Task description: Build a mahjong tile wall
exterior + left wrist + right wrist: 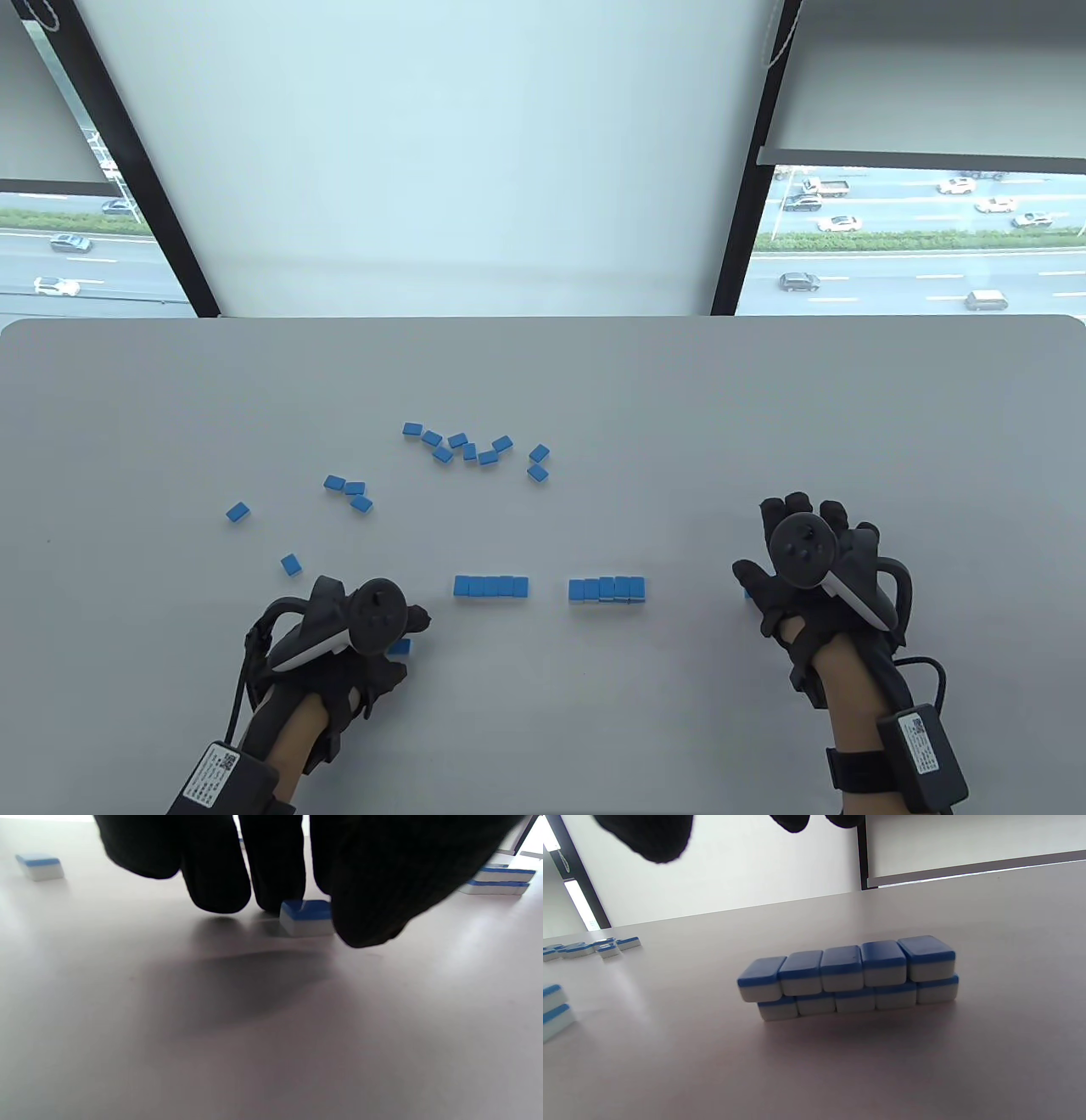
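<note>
Near the front edge of the desk (543,730), L hand (339,637) sits low w/ fingers curled down over a single blue-backed tile (306,918); from the wrist cam a finger and the thumb look to bracket it on either side, so I'd call it a pinch, tile flat on the desk, blue up. R hand (806,564) is spread, fingers relaxed, resting on or just above the desk at the far right; a sliver of blue shows at its thumb side but I can't tell if it's holding anything, looks like nothing gripped. Between the hands lie two short wall pieces, both running left-right: the left stack (490,586) nearer the L hand, the right stack (848,978) nearer the R hand, clearly two layers of five, top row shoved a bit off the bottom row. A gap separates the two stacks. Loose tiles (475,448) are scattered further back, plus a few more at back-left. Key relation, as I read it: the pinched tile is just left of and slightly in front of the left stack, and the wall's long axis points straight at it, so the L hand is the obvious one to add it to that end, moving rightward. Wall is prob. under halfway built.
</note>
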The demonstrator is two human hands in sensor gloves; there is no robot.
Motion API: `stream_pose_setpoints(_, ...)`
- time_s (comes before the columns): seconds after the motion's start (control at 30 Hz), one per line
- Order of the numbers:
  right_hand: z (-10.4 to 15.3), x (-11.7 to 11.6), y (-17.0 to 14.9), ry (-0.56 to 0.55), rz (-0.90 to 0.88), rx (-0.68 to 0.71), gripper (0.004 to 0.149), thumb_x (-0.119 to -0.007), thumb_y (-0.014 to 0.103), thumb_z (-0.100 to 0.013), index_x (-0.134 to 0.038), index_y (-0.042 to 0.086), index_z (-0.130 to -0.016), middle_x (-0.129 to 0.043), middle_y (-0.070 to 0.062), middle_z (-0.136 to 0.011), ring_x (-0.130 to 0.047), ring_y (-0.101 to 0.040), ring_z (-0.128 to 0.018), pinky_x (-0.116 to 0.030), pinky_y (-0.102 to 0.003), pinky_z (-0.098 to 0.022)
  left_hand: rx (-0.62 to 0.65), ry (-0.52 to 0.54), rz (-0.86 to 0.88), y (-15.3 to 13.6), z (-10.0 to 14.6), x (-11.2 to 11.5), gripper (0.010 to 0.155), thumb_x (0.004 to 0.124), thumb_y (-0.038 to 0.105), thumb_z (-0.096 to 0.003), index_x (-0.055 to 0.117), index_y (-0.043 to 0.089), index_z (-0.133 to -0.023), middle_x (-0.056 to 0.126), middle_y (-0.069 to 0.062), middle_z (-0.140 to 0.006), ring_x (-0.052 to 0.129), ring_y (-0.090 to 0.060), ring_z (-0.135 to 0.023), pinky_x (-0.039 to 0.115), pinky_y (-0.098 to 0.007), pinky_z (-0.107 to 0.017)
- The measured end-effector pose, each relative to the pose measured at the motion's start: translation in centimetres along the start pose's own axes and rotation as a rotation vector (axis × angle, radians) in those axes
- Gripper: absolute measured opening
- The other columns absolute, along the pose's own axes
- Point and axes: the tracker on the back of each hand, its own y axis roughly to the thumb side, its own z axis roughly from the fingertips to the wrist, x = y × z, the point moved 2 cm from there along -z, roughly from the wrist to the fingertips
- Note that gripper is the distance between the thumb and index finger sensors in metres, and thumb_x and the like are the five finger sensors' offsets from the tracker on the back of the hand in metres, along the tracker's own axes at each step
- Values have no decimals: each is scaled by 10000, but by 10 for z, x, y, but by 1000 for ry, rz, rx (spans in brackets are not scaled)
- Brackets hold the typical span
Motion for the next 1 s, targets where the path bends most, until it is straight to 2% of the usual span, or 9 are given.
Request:
stream_pose_setpoints(0.33, 1, 0, 0, 4, 1, -3, 825, -673, 614, -413, -341, 229, -1062, -261, -74, -1122, -206, -474, -970, -148, -673, -603, -21, -34, -6, -6, -1, 3, 672, 928, 414, -389, 646, 450, -998, 825, 103, -933, 859, -221, -832, 713, -543, -664)
stream_pose_setpoints(0.57, 1, 0, 0, 5, 2, -4, 823, -674, 613, -414, -342, 229, -1062, -261, -75, -1122, -206, -474, -971, -149, -673, -604, 4, 19, -73, 3, -5, 4, 592, 937, 455, -371, 740, 455, -929, 897, 125, -830, 922, -188, -736, 757, -516, -632)
stream_pose_setpoints(0.67, 1, 1, -1, 3, 2, -5, 821, -674, 613, -417, -343, 228, -1062, -262, -76, -1122, -207, -474, -970, -149, -673, -603, -3, 28, -106, 6, -5, 3, 582, 936, 468, -369, 754, 428, -920, 925, 133, -800, 950, -176, -709, 782, -505, -616)
stream_pose_setpoints(0.9, 1, 2, -1, -2, 4, -4, 822, -674, 613, -414, -347, 228, -1062, -261, -75, -1122, -206, -474, -970, -148, -673, -604, -35, 36, -52, 4, -10, 0, 601, 934, 436, -373, 774, 264, -927, 943, 33, -795, 982, -225, -671, 811, -533, -576)
stream_pose_setpoints(1.0, 0, 2, -1, -1, -2, -5, 819, -674, 612, -417, -346, 228, -1062, -263, -73, -1122, -207, -473, -971, -148, -673, -603, -41, 85, 3, 4, -16, -15, 602, 934, 423, -378, 776, 233, -926, 938, 17, -799, 976, -236, -674, 804, -547, -574)
